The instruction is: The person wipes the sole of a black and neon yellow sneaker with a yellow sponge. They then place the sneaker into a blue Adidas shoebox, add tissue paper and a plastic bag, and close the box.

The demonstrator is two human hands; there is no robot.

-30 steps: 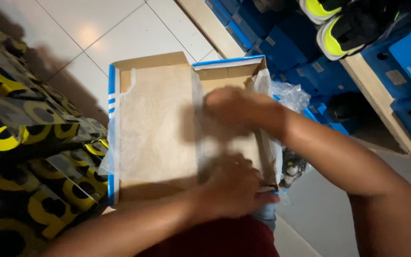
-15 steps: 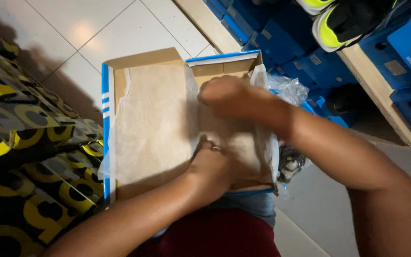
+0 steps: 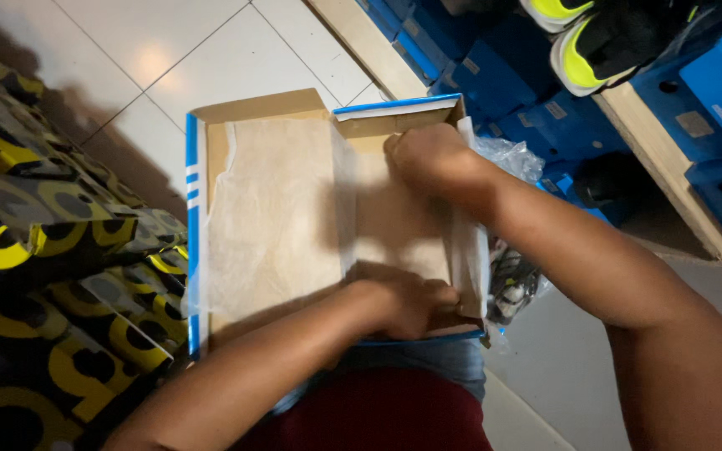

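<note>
Your grip is closed on both sides: your left hand (image 3: 407, 301) pinches the tissue paper (image 3: 273, 209) at the near edge of the box (image 3: 252, 107), and your right hand (image 3: 424, 159) clamps it at the far right corner. The open box rests on your lap, over the tiled floor (image 3: 160, 50), with the paper spread across its left half. That sheet looks thin, light and easily torn, so hold it by its edges. Blue boxes (image 3: 495, 75) are stacked on the far right.
</note>
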